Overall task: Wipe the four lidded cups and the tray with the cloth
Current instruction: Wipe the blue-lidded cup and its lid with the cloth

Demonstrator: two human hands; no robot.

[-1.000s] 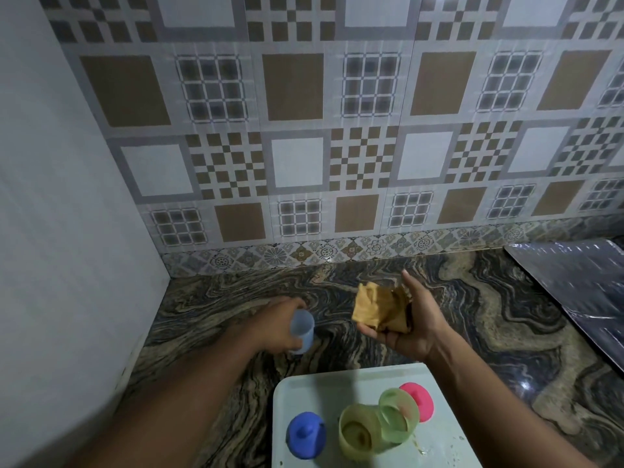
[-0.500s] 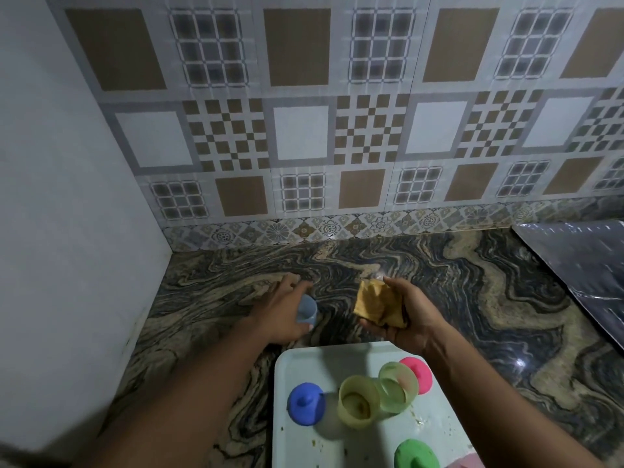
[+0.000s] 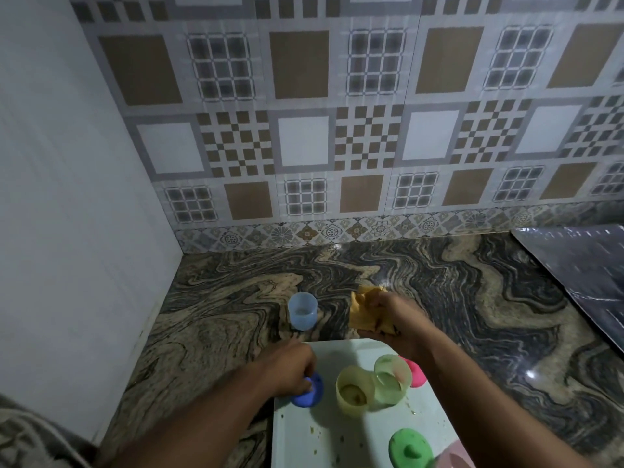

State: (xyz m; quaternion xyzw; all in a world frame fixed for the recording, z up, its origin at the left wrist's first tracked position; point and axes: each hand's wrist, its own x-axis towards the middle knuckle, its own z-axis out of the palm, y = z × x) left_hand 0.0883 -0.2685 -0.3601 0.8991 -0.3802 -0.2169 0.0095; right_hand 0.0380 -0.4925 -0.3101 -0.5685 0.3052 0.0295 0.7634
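Note:
A pale blue cup (image 3: pixel 302 311) stands upright and lidless on the marbled counter, just beyond the white tray (image 3: pixel 341 437). My left hand (image 3: pixel 293 372) reaches onto the tray's left edge and pinches the blue lid (image 3: pixel 310 393). My right hand (image 3: pixel 395 319) grips a crumpled yellow-brown cloth (image 3: pixel 362 311) above the tray's far edge. On the tray stand a yellow cup (image 3: pixel 354 390) and a green cup (image 3: pixel 391 378), both without lids. A pink lid (image 3: pixel 416 373) lies behind them and a green lid (image 3: pixel 410 449) lies nearer me. Crumbs speckle the tray.
A white wall (image 3: pixel 77 197) closes the counter on the left and a tiled backsplash (image 3: pixel 337 136) runs along the back. A dark glossy sheet (image 3: pixel 584 278) lies on the counter at the far right. A pinkish object (image 3: pixel 454 456) shows at the tray's bottom right corner.
My left hand let go of the pale blue cup on the counter and drew back to the blue lid on the tray. My right hand kept the cloth and turned palm downward.

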